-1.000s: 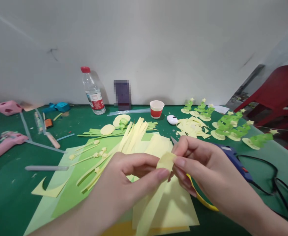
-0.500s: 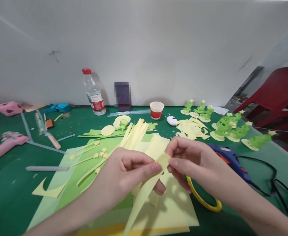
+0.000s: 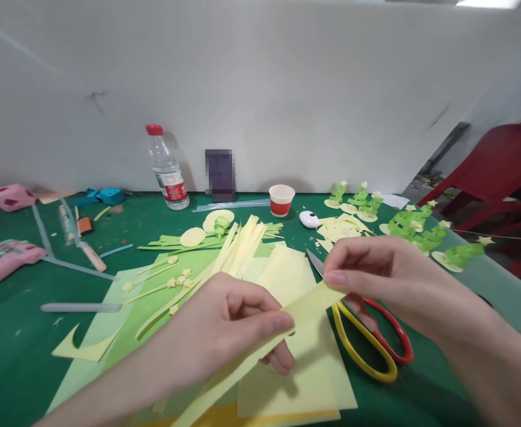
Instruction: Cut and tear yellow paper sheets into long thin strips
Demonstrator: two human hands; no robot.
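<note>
A long pale yellow paper strip [image 3: 313,302] is stretched between my two hands above the sheets. My left hand [image 3: 247,323] pinches it partway along, thumb on top, and its tail runs down toward the lower edge of the view. At the upper end, my right hand [image 3: 367,276] grips the strip's tip between thumb and fingers. Beneath my right hand lie scissors [image 3: 365,350] with one yellow and one red handle, their blade tip showing to its left. Under both hands are yellow paper sheets [image 3: 305,385] and green sheets [image 3: 122,356].
Cut yellow strips [image 3: 247,243] and small paper stars on stems [image 3: 183,279] lie ahead. Green spiral paper pieces with stars [image 3: 407,228] stand at right. At the back are a water bottle [image 3: 169,178] and paper cup [image 3: 281,200]. A pink glue gun [image 3: 13,264] lies left.
My right hand has moved right and slightly up, drawing the strip out straighter between my hands. More of the scissors shows, including the red handle. The view has shifted slightly.
</note>
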